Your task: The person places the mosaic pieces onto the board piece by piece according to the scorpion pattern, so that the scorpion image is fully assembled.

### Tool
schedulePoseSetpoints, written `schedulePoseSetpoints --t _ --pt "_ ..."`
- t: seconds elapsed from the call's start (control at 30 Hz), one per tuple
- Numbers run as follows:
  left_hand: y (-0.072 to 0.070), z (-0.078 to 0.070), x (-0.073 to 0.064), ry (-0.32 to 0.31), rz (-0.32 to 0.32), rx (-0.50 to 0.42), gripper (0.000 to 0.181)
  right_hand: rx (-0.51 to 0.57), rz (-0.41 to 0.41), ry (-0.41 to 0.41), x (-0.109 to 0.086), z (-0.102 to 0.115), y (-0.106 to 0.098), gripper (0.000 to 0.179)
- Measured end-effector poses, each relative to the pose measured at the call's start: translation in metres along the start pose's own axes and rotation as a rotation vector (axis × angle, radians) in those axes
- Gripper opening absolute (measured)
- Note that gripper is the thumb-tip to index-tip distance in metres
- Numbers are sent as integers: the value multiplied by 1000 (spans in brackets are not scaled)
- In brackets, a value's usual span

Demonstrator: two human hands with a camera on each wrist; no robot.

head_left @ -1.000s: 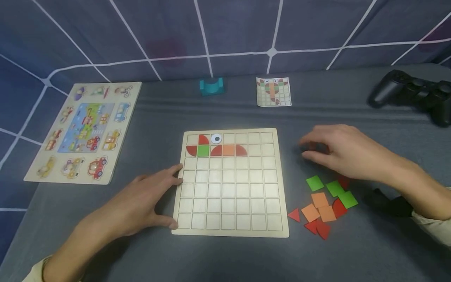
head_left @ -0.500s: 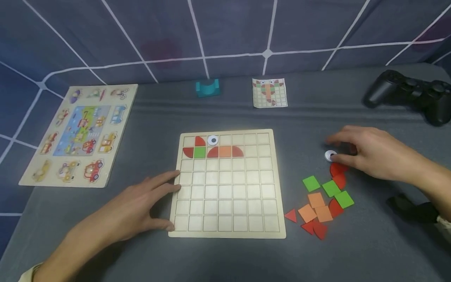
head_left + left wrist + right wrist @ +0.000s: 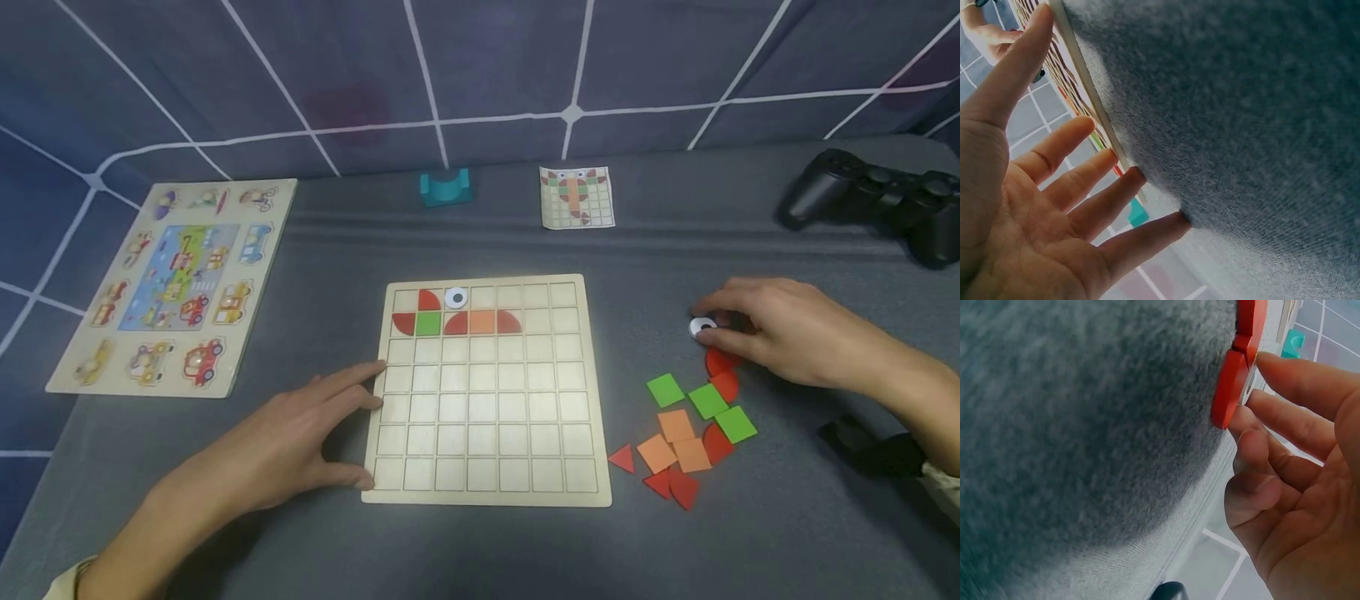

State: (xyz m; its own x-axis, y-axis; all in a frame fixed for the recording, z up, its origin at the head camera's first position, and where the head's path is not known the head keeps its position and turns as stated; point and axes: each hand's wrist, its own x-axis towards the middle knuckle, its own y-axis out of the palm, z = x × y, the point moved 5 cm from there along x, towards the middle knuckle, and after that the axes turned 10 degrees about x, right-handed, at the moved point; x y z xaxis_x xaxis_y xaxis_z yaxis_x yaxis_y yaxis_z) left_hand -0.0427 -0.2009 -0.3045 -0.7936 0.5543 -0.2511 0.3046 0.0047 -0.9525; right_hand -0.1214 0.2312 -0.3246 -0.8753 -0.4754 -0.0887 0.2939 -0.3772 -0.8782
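Observation:
In the head view a wooden grid board (image 3: 487, 389) lies flat in the middle. Its top rows carry a white eye disc (image 3: 456, 297), a green square (image 3: 428, 323), an orange square (image 3: 482, 322) and several red curved pieces. My left hand (image 3: 288, 442) touches the board's left edge, thumb and fingers spread and fairly straight. To the right of the board, my right hand (image 3: 787, 333) pinches a second eye disc (image 3: 701, 326) between thumb and forefinger, low over the table. Red rounded pieces (image 3: 724, 385) lie just below this hand; the right wrist view shows them close to the fingertips.
Loose green squares (image 3: 736, 425), orange squares (image 3: 657, 454) and red pieces (image 3: 683, 488) are scattered right of the board. Behind it are a printed pattern card (image 3: 577, 198) and a teal block (image 3: 446, 188). A vehicle puzzle (image 3: 176, 287) lies left, a black game controller (image 3: 873, 204) right.
My right hand has shifted right and slightly down, uncovering the eye disc. The forefinger has come down onto the disc, which thumb and forefinger now pinch. My left hand stays at the board's edge.

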Motion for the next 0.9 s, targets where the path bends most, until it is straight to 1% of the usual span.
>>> schedulePoseSetpoints --t 0.13,0.27,0.33,0.53,0.6,0.7,0.77,0.9 --pt "0 0 0 -14 8 -1 69 -4 9 -2 0 1 1 28" --pt "0 0 0 -28 16 -5 68 -4 7 -31 0 3 1 28" --pt "0 1 0 -31 17 -5 69 -3 -3 -42 1 4 1 26" --pt "0 0 1 -26 23 -6 69 -10 -74 -63 5 14 -5 24" --pt "0 0 2 -27 33 -8 68 -2 -77 -78 9 21 -4 25" --pt "-1 0 4 -25 44 -4 67 16 -60 -103 19 34 -1 26" --pt "-1 -1 4 -18 44 0 66 40 -46 -128 26 45 1 25" --pt "-2 -1 5 -2 34 4 66 89 -43 -190 42 71 7 22"
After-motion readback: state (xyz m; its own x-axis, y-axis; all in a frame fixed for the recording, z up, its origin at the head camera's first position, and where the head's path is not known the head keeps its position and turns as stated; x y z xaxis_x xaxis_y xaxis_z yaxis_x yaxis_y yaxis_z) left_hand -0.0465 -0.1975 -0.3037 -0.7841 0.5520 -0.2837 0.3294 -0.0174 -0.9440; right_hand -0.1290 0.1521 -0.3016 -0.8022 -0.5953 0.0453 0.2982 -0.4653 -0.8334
